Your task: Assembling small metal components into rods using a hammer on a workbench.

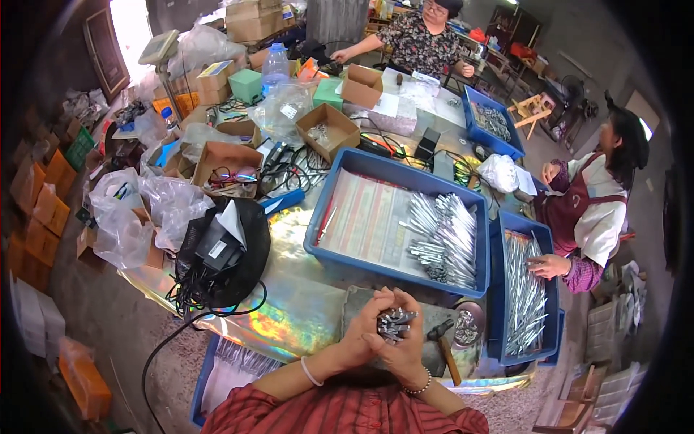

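Observation:
Close to my body, a bundle of thin silvery metal rods (395, 325) points its ends up toward me. My left hand (365, 325) wraps it from the left, and my right hand (406, 351) closes round it from the right, with fingertips meeting at the far side. Beneath both hands lies a dark grey slab (354, 307). Just right of my right hand rests a hammer (447, 351) with a wooden handle. A small round dish of metal bits (468, 325) sits beyond it. Farther ahead, a blue tray (340, 257) holds a heap of similar rods (444, 235) on its right side.
A second blue bin (499, 340) of rods stands at right, where a co-worker's hand (549, 265) reaches in. Another person (426, 43) sits across the table. A black bag with cables (224, 246), cardboard boxes (329, 130) and plastic bags crowd the left. Another blue bin (206, 376) sits low left.

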A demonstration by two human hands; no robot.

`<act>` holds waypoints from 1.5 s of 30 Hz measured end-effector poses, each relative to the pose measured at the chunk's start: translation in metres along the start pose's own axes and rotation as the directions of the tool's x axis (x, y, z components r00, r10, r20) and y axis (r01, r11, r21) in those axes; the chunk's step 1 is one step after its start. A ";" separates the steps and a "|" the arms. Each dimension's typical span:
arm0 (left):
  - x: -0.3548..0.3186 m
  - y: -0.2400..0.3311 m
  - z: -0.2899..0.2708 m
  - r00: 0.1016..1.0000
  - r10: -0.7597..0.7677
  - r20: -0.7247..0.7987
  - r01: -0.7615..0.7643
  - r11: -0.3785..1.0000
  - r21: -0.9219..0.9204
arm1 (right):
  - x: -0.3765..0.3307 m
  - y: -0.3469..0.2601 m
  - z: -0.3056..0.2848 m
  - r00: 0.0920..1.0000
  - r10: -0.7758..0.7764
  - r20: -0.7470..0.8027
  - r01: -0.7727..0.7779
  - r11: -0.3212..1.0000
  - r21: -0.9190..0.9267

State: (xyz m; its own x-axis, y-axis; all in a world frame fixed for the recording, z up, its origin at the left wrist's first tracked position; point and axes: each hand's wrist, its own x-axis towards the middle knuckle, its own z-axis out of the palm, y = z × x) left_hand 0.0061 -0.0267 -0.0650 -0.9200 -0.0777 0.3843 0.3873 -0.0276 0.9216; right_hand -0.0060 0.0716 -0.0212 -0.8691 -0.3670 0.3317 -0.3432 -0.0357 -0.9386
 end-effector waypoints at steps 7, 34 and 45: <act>-0.006 -0.017 0.000 0.995 0.102 0.004 -0.102 0.995 -0.010 | -0.003 0.002 -0.003 0.997 0.069 -0.040 -0.071 0.995 -0.067; 0.016 0.003 -0.017 0.975 0.062 0.213 -0.105 0.975 0.195 | 0.010 -0.019 -0.049 0.978 0.018 0.209 0.017 0.986 -0.163; 0.016 0.039 -0.014 0.195 -0.388 0.901 0.978 0.146 -0.149 | 0.005 -0.048 -0.056 0.759 -0.058 0.649 0.624 0.349 -0.699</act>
State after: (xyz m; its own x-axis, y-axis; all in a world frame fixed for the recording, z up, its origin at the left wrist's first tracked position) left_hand 0.0070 -0.0431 -0.0240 -0.3846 0.8934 -0.2322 -0.8339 -0.2285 0.5024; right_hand -0.0138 0.1231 0.0304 -0.4086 -0.8793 0.2446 -0.9113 0.4082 -0.0547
